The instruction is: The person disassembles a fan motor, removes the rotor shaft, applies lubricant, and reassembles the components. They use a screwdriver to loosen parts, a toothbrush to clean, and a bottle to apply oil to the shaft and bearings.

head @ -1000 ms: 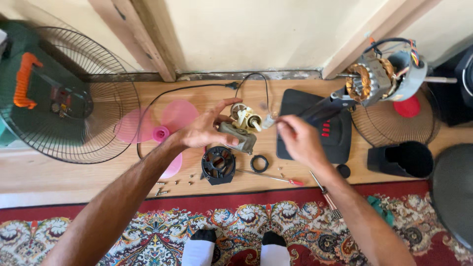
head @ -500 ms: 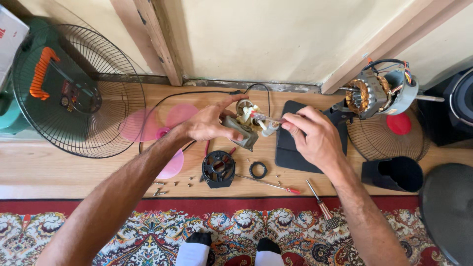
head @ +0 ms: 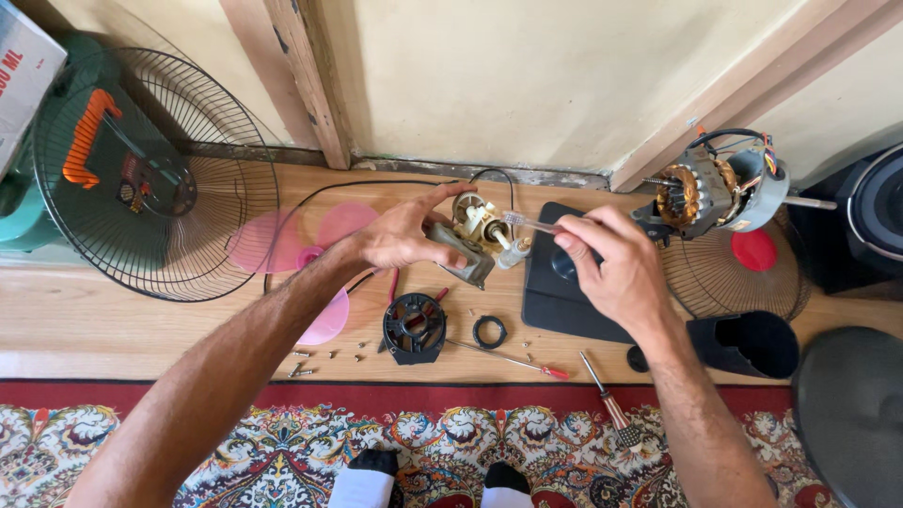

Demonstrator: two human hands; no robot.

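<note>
**fanfixer:** So the left hand [head: 400, 235] is wrapped around a small fan gearbox assembly [head: 470, 235], metal bracket with cream plastic gears on top, held just above the wooden floor boards [head: 113, 320] near the wall. The right hand [head: 611, 268] is pinching a thin clear-handled tool [head: 529, 223], looks like a little brush or applicator, tip right at the gears. Any tips?

**oldmotors:** I'd brace the left wrist low so the gearbox doesn't wobble, and work the tip in with short light strokes. Tilting the bracket toward you would probably show the gear teeth better. Can't tell from here what's on the tip.

**fanfixer:** Room to move?

**oldmotors:** Tight-ish. The black cable [head: 376, 186] loops just behind the left hand, and the pink fan blade [head: 324, 235] sits under that forearm. Loose screws [head: 324, 356] lie near the carpet edge [head: 188, 390], so I'd watch the elbows there. The black round motor cover [head: 414, 327] and a black ring [head: 489, 331] are right below the gearbox, the red-tipped screwdriver [head: 513, 359] beside them. On the right, the black plastic panel [head: 564, 301] is under the right hand and the motor with copper windings [head: 710, 188] stands just past it. Clearest space looks to be straight toward you.
</note>
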